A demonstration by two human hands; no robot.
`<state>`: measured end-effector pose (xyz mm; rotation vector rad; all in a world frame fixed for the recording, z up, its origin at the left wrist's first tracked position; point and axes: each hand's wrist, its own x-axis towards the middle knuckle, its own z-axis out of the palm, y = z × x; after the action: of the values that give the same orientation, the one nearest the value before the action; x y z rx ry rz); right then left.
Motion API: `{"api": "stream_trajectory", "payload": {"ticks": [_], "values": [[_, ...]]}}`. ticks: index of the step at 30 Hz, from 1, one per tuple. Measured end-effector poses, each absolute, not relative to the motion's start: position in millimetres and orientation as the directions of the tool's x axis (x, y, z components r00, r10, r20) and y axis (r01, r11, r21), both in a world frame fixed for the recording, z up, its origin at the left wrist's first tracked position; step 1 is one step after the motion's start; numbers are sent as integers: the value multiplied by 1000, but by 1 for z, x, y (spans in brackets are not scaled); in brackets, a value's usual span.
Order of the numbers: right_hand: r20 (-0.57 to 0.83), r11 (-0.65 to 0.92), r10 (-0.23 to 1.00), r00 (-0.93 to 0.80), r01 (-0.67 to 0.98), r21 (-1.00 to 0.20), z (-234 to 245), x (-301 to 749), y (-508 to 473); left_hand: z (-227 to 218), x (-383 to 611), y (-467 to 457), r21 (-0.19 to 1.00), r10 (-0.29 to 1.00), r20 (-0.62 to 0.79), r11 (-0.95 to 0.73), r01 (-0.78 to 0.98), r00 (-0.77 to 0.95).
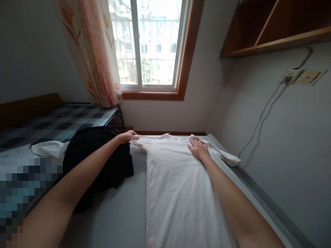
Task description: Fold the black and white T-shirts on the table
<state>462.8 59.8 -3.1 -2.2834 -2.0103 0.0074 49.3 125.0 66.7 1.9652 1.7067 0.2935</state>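
Observation:
A white T-shirt [176, 186] lies spread flat on a grey bed surface [121, 217], its collar toward the far wall. My left hand [127, 137] is closed on the shirt's left sleeve at the far left corner. On the shirt's right shoulder my right hand [198, 148] lies flat, fingers spread, pressing the cloth. The right sleeve [227, 158] sticks out toward the wall.
A heap of black clothing [100, 162] lies left of the shirt, with a white garment [49, 148] beyond it. A checked bed [51, 120] stands at the left. Window and curtain [95, 51] are ahead. The right wall carries a cable, socket [293, 76] and wooden shelf [279, 31].

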Motion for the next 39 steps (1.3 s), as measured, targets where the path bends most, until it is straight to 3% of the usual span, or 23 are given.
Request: {"api": "stream_trajectory", "payload": {"ticks": [2,5,8,10,12,15,17,21,24,32,36,39], "values": [[67,-124,989,130,989,-77,-3,463,60,64,47,124,301,984,-122,-85,950,127],[69,-127,989,132,989,-76,-4,463,60,63,50,118,211,987,-80,-123,970,142],[76,-124,989,131,989,-81,-4,464,60,66,59,109,22,957,-23,-287,958,288],[82,-124,988,130,989,-84,-5,464,60,69,67,101,-34,896,-15,-444,895,444],[83,-123,988,130,989,-84,-5,464,60,71,75,93,39,825,-72,-559,828,560],[77,-122,989,129,989,-83,-4,463,59,72,83,79,141,749,-235,-605,784,620],[72,-124,989,130,989,-80,-3,463,59,73,84,72,101,738,-297,-607,788,606],[60,-127,989,132,989,-80,-1,462,58,77,78,61,-64,775,-276,-605,794,568],[61,-129,989,134,988,-84,0,461,57,80,72,58,-86,786,-255,-599,796,564],[81,-118,989,125,989,-94,-2,462,58,88,64,56,213,753,-336,-524,824,566],[132,-99,985,110,991,-90,-3,461,57,88,84,51,184,796,-165,-556,811,583],[295,-39,953,65,995,-92,0,456,50,78,112,47,166,744,63,-665,728,665]]}}
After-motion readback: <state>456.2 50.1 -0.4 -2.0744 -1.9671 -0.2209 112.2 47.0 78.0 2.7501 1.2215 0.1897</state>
